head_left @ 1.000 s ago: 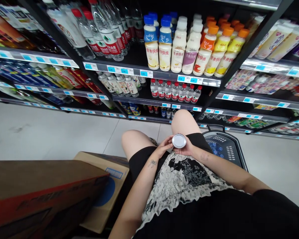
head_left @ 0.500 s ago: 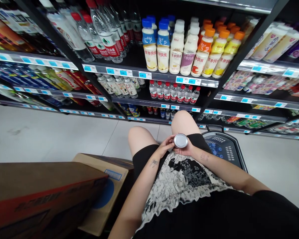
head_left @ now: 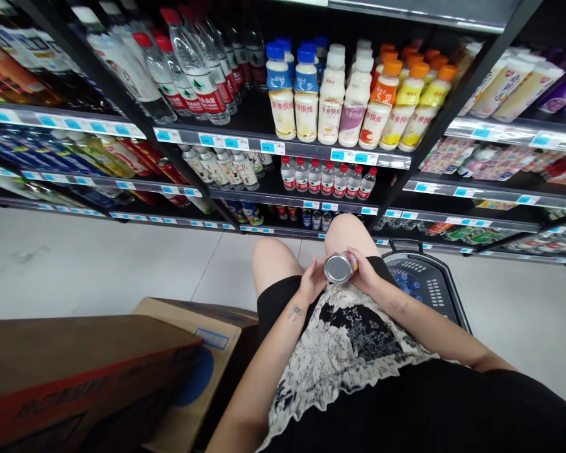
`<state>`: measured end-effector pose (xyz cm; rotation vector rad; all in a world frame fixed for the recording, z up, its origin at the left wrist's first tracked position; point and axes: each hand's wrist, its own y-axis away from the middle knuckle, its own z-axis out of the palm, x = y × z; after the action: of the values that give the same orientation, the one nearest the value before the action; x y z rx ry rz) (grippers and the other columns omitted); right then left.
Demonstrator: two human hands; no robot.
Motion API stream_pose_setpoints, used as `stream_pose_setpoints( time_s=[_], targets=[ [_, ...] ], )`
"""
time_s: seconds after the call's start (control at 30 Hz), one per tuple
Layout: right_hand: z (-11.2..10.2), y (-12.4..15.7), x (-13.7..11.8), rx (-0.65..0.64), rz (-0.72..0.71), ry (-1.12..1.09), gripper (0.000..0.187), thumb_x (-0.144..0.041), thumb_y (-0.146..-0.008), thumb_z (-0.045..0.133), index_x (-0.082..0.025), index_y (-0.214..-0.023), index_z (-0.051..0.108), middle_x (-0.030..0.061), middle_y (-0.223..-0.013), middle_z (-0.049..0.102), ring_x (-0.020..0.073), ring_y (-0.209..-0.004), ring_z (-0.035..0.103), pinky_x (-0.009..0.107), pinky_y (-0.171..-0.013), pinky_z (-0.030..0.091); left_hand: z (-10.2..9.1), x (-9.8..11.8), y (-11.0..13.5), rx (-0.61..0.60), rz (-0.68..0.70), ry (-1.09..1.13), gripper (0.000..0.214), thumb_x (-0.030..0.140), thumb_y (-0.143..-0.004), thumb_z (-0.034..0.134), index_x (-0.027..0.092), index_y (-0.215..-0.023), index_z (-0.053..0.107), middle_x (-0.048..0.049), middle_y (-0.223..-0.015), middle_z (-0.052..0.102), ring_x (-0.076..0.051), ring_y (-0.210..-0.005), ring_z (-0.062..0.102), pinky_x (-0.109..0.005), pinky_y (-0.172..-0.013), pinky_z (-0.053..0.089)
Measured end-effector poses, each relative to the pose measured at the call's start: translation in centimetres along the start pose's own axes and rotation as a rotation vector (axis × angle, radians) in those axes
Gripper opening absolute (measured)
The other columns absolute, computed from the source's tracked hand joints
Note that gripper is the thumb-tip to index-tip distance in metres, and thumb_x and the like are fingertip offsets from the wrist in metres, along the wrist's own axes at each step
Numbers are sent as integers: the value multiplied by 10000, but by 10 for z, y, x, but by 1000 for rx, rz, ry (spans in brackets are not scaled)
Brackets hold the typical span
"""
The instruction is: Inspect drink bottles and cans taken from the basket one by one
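Between my two hands, above my lap, is a small can (head_left: 338, 268) with a plain silver end facing up towards me. It is tilted, and a strip of its coloured printed side shows on the right. My right hand (head_left: 365, 275) grips the can from the right, fingers along its side. My left hand (head_left: 314, 280) is curled against the can's left edge; its fingertips are partly hidden behind the can.
Shelves with bottled drinks (head_left: 329, 100) stand ahead, with small water bottles (head_left: 327, 178) and cans (head_left: 316, 219) lower down. A black shopping basket (head_left: 434, 286) with blue-capped bottles stands to my right. Cardboard boxes (head_left: 89, 343) are stacked on my left.
The can has tipped, so its printed side now shows on the right. My right hand has moved from beneath it to its right side. My left fingers have shifted at the left edge.
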<state>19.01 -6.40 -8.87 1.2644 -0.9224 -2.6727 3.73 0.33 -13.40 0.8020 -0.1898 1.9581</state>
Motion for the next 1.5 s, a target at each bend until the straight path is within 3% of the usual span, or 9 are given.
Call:
stream_pose_setpoints(
  time_s=[0.13,0.23,0.37,0.57,0.73,0.97,1.13,1.27,1.5],
  targets=[
    [9,30,-49,-35,-485,571,283,-453,-781,731,-177,-845,734,49,-875,707,210,-815,617,320,-778,469,2,3,-1,-112,-122,50,795,758,-823,478,127,-1287,614,-168,-1329,607,-342,-1269,512,-455,-1068,369],
    [17,49,-69,-46,-665,913,253,-414,-796,743,-207,-940,749,54,-931,721,225,-818,627,357,-797,465,5,2,2,-209,-137,15,823,766,-763,559,112,-1257,637,-184,-1242,652,-346,-1181,572,-461,-1044,384],
    [26,57,-66,-42,-791,1026,272,-391,-795,755,-228,-1011,731,71,-993,713,256,-901,628,413,-874,476,13,0,11,-371,-158,-64,755,621,-693,747,128,-1255,638,-184,-1183,685,-367,-1112,622,-493,-1012,415],
    [15,41,-54,-135,-676,851,602,-368,-730,827,-252,-1276,601,75,-1176,640,239,-1076,603,402,-988,481,13,-6,10,-191,-15,-92,619,423,-676,830,157,-1201,638,-125,-1001,722,-279,-832,691,-435,-791,538],
    [2,35,-54,-166,-523,782,810,-345,-679,868,-273,-1388,482,93,-1253,594,215,-1014,628,311,-771,556,14,-2,6,-101,47,-104,666,382,-668,840,167,-1254,607,-111,-1061,711,-266,-907,679,-431,-845,537],
    [1,44,-41,-181,-474,948,715,-386,-671,874,-214,-1295,572,95,-1212,653,263,-1048,629,376,-857,535,10,-9,6,-45,49,-60,667,458,-638,846,169,-1198,628,-114,-1105,713,-292,-1006,665,-426,-941,483],
    [2,44,-48,-152,-482,686,556,-420,-833,727,-279,-1347,570,74,-1383,566,251,-1155,596,419,-1006,479,10,-8,6,-118,14,-46,667,469,-648,841,138,-1185,624,-124,-1016,717,-275,-917,672,-432,-860,521],
    [4,44,-54,-186,-492,595,397,-424,-845,706,-256,-1204,679,61,-1239,662,254,-1126,607,418,-1000,483,10,-7,6,-141,7,-59,642,464,-660,837,128,-1166,629,-126,-986,723,-254,-862,685,-413,-863,520],
    [5,44,-49,75,-569,778,392,-434,-734,823,-216,-1044,723,83,-1093,703,222,-911,636,378,-853,511,5,-11,2,-71,11,-71,697,429,-629,857,153,-1222,616,-118,-1004,736,-245,-833,694,-383,-836,517]
  ],
)
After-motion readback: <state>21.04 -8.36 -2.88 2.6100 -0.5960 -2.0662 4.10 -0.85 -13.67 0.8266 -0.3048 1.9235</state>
